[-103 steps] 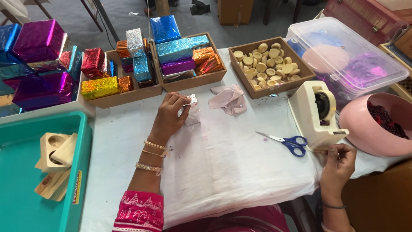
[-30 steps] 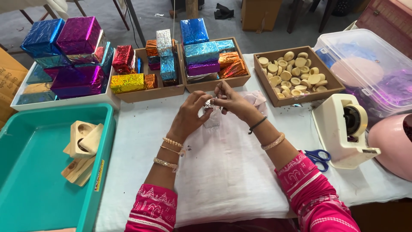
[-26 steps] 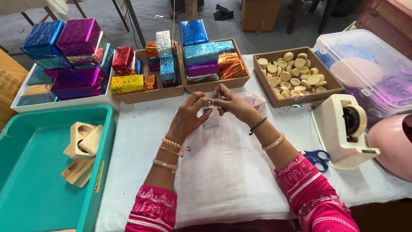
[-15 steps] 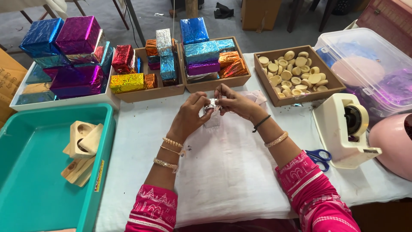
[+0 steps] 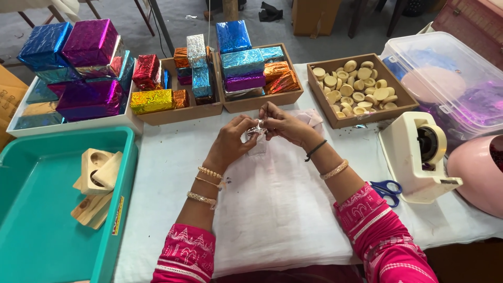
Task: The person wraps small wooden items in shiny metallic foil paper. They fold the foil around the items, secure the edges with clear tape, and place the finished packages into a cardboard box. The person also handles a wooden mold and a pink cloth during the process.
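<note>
Both hands meet over a white cloth (image 5: 272, 209) at the table's middle: the left hand (image 5: 233, 141) and right hand (image 5: 283, 124) pinch a small silver foil packet (image 5: 256, 129) between fingertips, just near of wooden trays of foil-wrapped boxes (image 5: 246, 63); a tape dispenser (image 5: 419, 157) stands right.

A single camera sits on the person's head, looking steeply down and forward over a white-covered table (image 5: 157, 167). It is close: both forearms rise from the bottom edge of the view, and the left hand (image 5: 233, 141) and right hand (image 5: 285, 126) meet near the centre. The table's far edge, lined with wooden trays (image 5: 262, 102), runs across the upper part, with bare floor beyond. Near edge and right corner fall outside the frame.
</note>
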